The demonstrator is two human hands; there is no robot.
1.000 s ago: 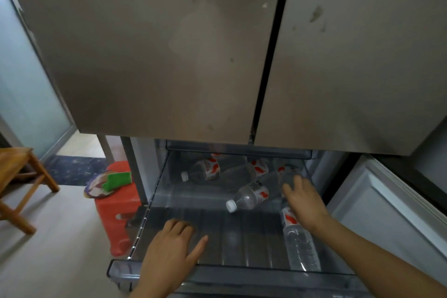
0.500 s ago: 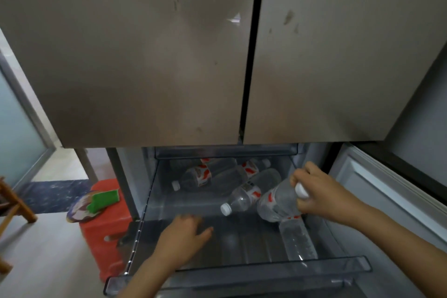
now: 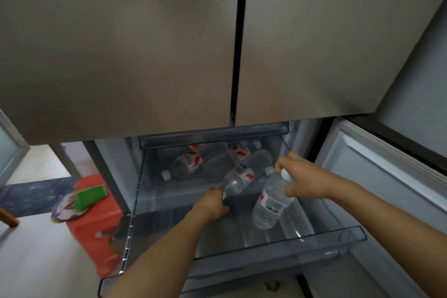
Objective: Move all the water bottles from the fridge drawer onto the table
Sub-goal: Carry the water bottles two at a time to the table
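Hands busy: left hand (image 3: 211,204) curls round the lying bottle (image 3: 238,180), cap hidden; right hand (image 3: 306,180) pinches the lifted bottle (image 3: 271,203) by its cap, three o'clock in the drawer (image 3: 278,247). Back bottles (image 3: 188,164) blur at twelve.

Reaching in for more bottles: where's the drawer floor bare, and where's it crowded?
Bare: front-left floor, between the drawer wall and the left hand. Crowded: the back, where bottles pile, and the right side, under the bottle in the right hand.
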